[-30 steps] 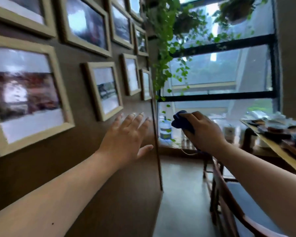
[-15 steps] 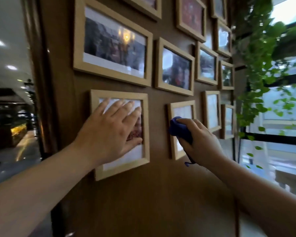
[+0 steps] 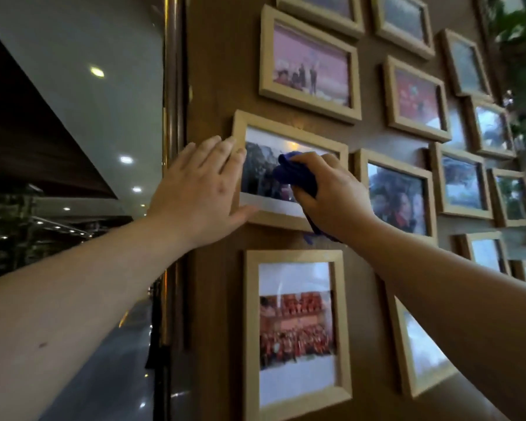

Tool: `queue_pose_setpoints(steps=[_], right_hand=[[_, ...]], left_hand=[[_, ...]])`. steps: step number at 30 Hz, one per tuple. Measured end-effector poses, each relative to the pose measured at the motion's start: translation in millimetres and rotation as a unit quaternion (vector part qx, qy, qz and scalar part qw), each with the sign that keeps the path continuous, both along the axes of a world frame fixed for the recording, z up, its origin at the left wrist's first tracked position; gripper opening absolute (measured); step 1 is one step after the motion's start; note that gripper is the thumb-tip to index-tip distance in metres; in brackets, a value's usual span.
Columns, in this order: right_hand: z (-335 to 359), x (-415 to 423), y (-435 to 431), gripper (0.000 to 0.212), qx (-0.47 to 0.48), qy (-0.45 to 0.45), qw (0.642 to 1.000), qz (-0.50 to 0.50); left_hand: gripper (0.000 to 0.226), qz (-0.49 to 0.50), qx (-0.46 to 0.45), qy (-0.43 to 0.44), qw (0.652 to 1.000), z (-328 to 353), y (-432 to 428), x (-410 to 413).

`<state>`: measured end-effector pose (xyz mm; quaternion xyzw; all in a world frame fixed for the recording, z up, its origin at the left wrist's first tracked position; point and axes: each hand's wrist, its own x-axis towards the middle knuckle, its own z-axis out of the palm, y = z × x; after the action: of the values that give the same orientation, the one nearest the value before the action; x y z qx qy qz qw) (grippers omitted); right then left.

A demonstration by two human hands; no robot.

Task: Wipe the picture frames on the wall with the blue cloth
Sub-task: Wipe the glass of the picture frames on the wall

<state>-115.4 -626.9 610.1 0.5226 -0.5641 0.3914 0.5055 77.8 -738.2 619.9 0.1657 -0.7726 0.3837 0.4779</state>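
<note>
Several light wooden picture frames hang on a brown wood wall (image 3: 213, 86). The blue cloth (image 3: 292, 174), bunched up, is gripped in my right hand (image 3: 331, 196) and pressed on the glass of the leftmost middle-row frame (image 3: 286, 132). My left hand (image 3: 201, 189) lies flat with fingers spread on that frame's left edge and the wall beside it. A tail of the cloth hangs below my right palm. Directly underneath hangs an upright frame (image 3: 296, 329) with a red group photo.
More frames (image 3: 308, 65) fill the wall above and to the right, as far as green hanging plants (image 3: 523, 41) at the top right. The wall ends at a metal-trimmed corner (image 3: 172, 117) on the left, with a dim hall and ceiling lights beyond.
The view has swung left along the wall. Both hands moved from the lower frames up to the leftmost middle-row frame, and the cloth now presses on its glass.
</note>
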Motion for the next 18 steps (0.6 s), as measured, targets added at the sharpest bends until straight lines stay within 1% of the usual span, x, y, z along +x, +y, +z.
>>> queue_pose_setpoints(steps=[4, 7, 9, 13, 15, 18], right_hand=[[29.2, 12.8, -27.0, 0.046, -0.002, -0.012, 0.999, 0.036], [44.6, 20.1, -47.9, 0.044, -0.027, -0.038, 0.997, 0.056], [48.6, 19.9, -60.2, 0.044, -0.031, -0.032, 0.998, 0.04], [45.6, -9.7, -56.2, 0.046, -0.026, 0.039, 0.998, -0.035], [41.7, -37.9, -42.4, 0.043, -0.035, 0.014, 0.997, -0.067], [32.0, -76.0, -23.2, 0.039, -0.055, -0.073, 0.99, -0.103]], left_hand=[[0.096, 0.012, 0.007, 0.015, 1.0, 4.0, -15.1, -12.3], [0.097, -0.011, 0.044, 0.03, 0.998, -0.5, -31.2, -19.2], [0.096, -0.036, 0.046, 0.041, 0.997, -3.5, -39.7, -22.9], [0.093, -0.068, 0.029, 0.037, 0.997, -4.2, -48.2, -27.4], [0.09, -0.07, 0.022, 0.032, 0.997, -4.7, -51.4, -28.5], [0.09, -0.07, 0.015, 0.035, 0.997, -5.0, -53.7, -30.1]])
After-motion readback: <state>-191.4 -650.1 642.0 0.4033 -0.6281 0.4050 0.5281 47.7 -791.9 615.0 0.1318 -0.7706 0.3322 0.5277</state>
